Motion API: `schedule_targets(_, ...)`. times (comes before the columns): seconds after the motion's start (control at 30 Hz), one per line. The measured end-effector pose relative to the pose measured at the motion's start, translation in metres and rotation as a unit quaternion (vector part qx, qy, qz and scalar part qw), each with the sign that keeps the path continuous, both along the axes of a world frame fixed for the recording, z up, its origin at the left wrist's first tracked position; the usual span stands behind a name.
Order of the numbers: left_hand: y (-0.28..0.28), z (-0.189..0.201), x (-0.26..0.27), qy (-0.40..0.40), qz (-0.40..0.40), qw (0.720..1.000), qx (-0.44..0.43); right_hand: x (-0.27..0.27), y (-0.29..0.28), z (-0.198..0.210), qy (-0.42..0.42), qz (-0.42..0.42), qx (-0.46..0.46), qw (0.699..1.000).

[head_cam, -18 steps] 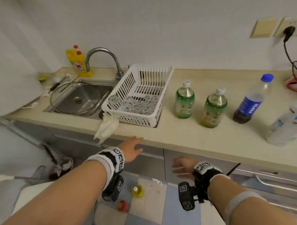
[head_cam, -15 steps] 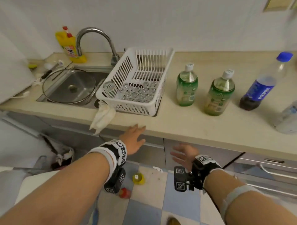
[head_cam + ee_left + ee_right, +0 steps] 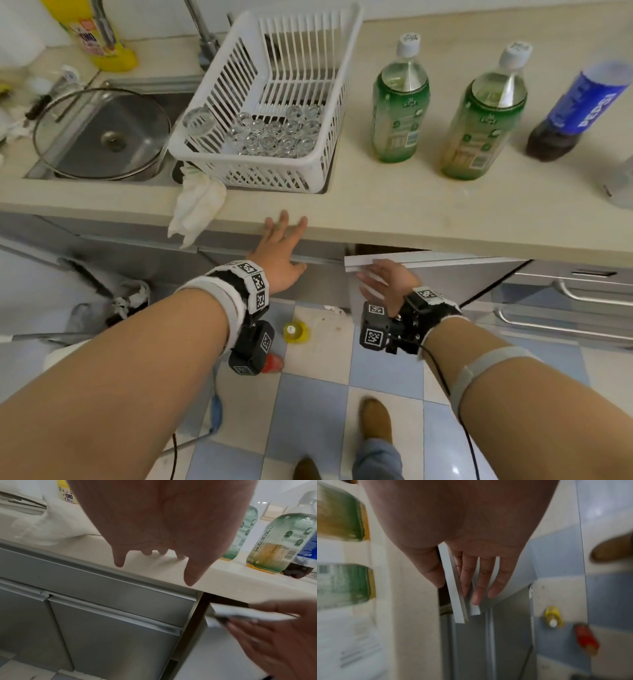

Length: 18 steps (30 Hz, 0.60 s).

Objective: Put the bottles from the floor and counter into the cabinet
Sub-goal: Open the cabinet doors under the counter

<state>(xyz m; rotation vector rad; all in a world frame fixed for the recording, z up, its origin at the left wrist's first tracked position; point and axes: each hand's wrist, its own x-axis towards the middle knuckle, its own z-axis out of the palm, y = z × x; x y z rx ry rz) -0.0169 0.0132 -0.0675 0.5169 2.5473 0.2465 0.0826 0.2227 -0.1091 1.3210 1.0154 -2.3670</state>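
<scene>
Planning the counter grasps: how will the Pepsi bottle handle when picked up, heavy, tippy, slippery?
The Pepsi bottle is probably light for its size: dark cola shows only near its base. Tall, narrow and nearly empty, it would likely tip if pushed high on its body. The smooth plastic and glossy blue label may be somewhat slippery, so a wrap round the body seems safest.

Green-labelled bottles [image 3: 399, 106], beige counter [image 3: 411, 205], blue-and-cream checked floor [image 3: 308, 411].

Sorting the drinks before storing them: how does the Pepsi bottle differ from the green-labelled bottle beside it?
The Pepsi bottle has a blue label and dark cola; the green-labelled bottle has pale yellowish drink. Pepsi's cap is out of frame; the other's is white. Both stand on the counter.
</scene>
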Motion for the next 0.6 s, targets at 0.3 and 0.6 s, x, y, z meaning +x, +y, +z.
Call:
schedule_targets(0.3,0.021,0.004,0.05,0.031,-0.032,0.999,0.027,0.125,-0.002,0.004,-0.127,0.163,0.261,0.943)
schedule_targets(0.6,0.03,-0.001,0.102,-0.033,-0.135,0.989,0.046,0.234,0.007,0.017,-0.301,0.265,0.579,0.71)
